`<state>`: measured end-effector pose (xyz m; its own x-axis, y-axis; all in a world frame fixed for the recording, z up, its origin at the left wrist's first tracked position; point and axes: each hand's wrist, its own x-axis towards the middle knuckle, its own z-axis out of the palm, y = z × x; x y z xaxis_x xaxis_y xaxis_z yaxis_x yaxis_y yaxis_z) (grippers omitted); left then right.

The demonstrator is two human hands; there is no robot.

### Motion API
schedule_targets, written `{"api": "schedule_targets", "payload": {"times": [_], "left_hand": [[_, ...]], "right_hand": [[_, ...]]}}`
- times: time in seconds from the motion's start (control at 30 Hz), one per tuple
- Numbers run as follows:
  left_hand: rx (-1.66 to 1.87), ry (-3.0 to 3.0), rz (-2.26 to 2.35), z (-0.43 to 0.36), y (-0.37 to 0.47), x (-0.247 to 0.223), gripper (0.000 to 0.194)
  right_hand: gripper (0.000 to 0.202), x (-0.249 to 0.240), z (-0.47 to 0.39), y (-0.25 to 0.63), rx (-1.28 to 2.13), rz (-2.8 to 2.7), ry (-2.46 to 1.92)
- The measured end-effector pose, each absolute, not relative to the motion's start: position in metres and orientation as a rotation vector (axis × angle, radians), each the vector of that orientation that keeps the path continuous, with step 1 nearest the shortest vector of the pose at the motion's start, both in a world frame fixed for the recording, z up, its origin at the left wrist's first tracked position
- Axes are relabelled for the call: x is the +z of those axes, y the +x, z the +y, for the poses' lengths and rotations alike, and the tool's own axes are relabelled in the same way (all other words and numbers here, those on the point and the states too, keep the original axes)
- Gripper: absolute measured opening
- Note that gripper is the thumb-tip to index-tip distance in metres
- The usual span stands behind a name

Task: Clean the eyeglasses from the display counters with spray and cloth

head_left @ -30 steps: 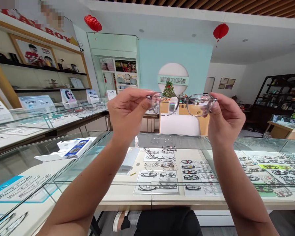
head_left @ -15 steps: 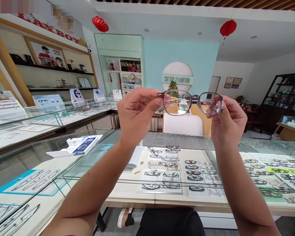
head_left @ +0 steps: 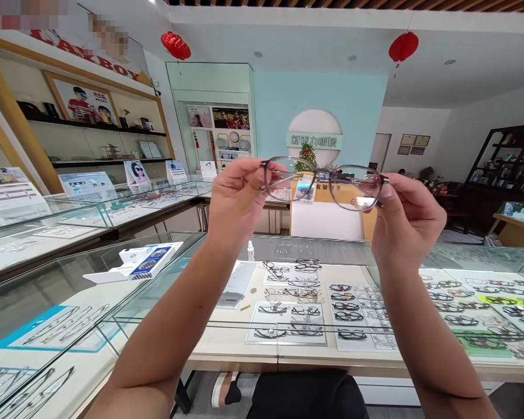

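A pair of eyeglasses (head_left: 322, 172) with a thin grey, see-through frame is held up in mid-air, above the glass counter. My left hand (head_left: 238, 198) pinches its left end by the hinge, thumb and fingers closed. At the right end, the thumb and fingers of my right hand (head_left: 404, 221) grip the other hinge. Both lenses face me, with the folded-looking temples partly visible through them. A small label shows through the left lens.
The glass display counter (head_left: 262, 355) below holds rows of eyeglasses (head_left: 349, 316). A small white bottle (head_left: 250, 251) and an open white-and-blue box (head_left: 148, 262) stand on top. Behind is a desk (head_left: 327, 221); shelves line the left wall.
The eyeglasses have turned and shifted a little left, so both lenses now face me more squarely. My right hand has moved slightly down and turned. The white bottle now shows more fully.
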<state>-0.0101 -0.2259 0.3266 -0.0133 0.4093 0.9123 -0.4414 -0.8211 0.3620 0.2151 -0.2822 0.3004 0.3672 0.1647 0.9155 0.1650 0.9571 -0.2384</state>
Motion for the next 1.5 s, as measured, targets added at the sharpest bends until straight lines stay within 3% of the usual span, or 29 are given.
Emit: {"api": "schedule_targets", "payload": {"times": [0.27,0.5,0.7,0.8,0.97,1.07,1.33,1.5], "left_hand": [[1.859,1.593,0.076,-0.203,-0.009,0.316,0.022],[2.22,1.888,0.036,-0.213,-0.001,0.292,0.014],[2.437,2.214,0.331,-0.193,0.002,0.24,0.014],[2.357,2.583,0.355,-0.177,0.004,0.201,0.021],[2.117,3.064,0.289,-0.149,0.012,0.135,0.022],[1.971,3.177,0.269,-0.136,0.014,0.105,0.023],[1.586,3.148,0.346,-0.103,0.011,0.051,0.023],[1.742,2.816,0.817,-0.059,-0.004,0.028,0.016]], "right_hand": [[0.022,0.296,-0.284,0.213,-0.053,-1.251,-0.359],[0.019,0.273,-0.242,0.243,0.236,-1.263,-0.462],[0.02,0.229,-0.201,0.262,0.502,-1.151,-0.71],[0.02,0.199,-0.194,0.259,0.645,-1.097,-0.918],[0.044,0.158,-0.187,0.235,0.931,-1.258,-1.184],[0.048,0.139,-0.175,0.223,0.964,-1.218,-1.24],[0.04,0.095,-0.126,0.229,0.913,-1.283,-1.363],[0.027,0.09,-0.102,0.243,0.624,-1.938,-1.604]]}}
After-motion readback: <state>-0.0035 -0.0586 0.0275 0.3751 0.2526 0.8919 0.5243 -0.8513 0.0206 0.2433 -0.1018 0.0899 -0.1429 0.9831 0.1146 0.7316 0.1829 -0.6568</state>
